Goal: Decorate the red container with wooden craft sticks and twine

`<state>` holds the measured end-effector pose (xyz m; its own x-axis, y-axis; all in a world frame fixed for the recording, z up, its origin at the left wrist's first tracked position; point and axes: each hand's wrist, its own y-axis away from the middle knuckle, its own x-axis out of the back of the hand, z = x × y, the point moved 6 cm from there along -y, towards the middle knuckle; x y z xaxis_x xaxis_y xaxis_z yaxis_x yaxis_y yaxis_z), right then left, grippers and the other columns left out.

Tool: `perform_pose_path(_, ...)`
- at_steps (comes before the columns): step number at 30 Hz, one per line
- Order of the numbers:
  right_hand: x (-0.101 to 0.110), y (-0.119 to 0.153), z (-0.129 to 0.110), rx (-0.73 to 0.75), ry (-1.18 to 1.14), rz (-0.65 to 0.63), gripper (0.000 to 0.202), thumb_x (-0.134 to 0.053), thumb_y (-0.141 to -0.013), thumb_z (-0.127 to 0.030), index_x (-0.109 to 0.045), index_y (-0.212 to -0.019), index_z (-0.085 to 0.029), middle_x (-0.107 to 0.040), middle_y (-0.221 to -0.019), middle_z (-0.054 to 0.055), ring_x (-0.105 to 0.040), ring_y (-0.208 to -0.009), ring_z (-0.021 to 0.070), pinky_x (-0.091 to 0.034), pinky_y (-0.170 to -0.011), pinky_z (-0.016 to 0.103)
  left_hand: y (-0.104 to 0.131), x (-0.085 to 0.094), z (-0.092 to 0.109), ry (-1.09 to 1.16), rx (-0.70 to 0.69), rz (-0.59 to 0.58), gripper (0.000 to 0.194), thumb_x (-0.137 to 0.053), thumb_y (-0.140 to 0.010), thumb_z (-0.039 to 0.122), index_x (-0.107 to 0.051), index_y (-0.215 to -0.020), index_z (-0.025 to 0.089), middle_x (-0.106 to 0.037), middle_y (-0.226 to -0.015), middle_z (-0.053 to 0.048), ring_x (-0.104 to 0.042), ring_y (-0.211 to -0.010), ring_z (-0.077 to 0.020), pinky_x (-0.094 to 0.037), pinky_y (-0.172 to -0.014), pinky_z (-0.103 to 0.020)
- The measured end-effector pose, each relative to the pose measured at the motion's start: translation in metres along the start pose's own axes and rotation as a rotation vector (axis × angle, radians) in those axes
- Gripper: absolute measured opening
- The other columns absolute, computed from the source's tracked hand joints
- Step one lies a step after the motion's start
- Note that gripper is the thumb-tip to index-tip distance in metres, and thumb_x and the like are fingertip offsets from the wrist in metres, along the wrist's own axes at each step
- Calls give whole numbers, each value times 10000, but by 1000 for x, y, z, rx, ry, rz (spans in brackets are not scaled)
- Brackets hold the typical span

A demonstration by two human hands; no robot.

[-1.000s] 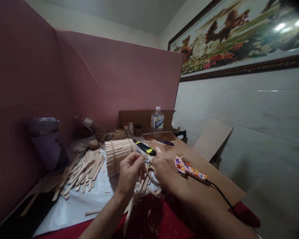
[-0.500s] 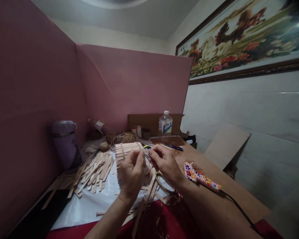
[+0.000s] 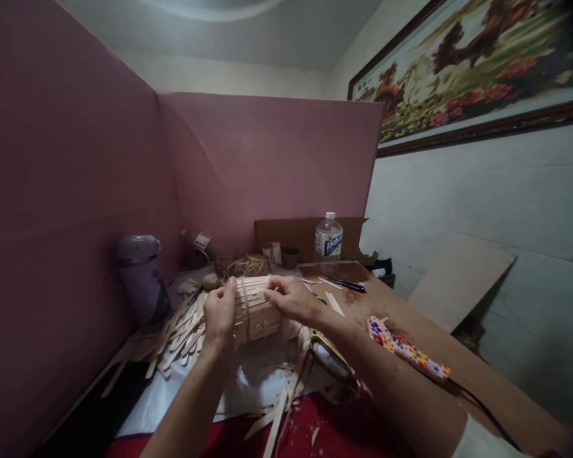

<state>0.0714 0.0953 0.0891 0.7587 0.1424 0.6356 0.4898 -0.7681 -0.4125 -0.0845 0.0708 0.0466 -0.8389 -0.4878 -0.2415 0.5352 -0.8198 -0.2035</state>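
A rounded piece made of craft sticks laid side by side [image 3: 258, 312] is between my hands, with a band of twine [image 3: 245, 305] round it near its left part. My left hand [image 3: 220, 312] is closed on its left end, the thumb on top. At the right end my right hand [image 3: 293, 299] is closed, thumb and forefinger pinched against the sticks. Whether something small is also between those fingertips I cannot tell. A roll of tape [image 3: 332, 356] lies below my right forearm. Left of my left hand is a heap of loose craft sticks [image 3: 184, 337].
A purple flask [image 3: 143, 280] stands at left, balls of twine [image 3: 255, 264] at the back. A clear bottle [image 3: 329, 238], a blue pen-like tool [image 3: 351, 286] and a flower-patterned glue gun [image 3: 408, 350] with a cord are on the right. Pink panels [image 3: 267, 159] enclose the left and back.
My hands have moved apart and taken hold of the craft-stick piece, now raised and turned; before, they pinched in front of it. The view has shifted slightly left.
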Motion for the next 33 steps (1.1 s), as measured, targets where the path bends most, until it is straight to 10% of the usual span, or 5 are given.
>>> perform_pose_path(27,-5,9,-12,-27,242,0,239,-480,-817,-212,-559,-596,-166,-586,-583,13,-488,-553,114,-276,-510,216,19,-14,-1,128,100,-126,430,-797,-417,243,-638,-790,101,-675,-641,-24,-620,-569,-174,-490,-611,-301)
perform_pose_path(33,3,20,-19,105,241,222,95,-528,-806,-174,-617,-838,-182,-614,-617,-12,-533,-555,122,-334,-558,214,20,-13,0,138,100,-117,390,-771,-457,245,-646,-795,95,-675,-641,-27,-614,-568,-161,-484,-601,-284)
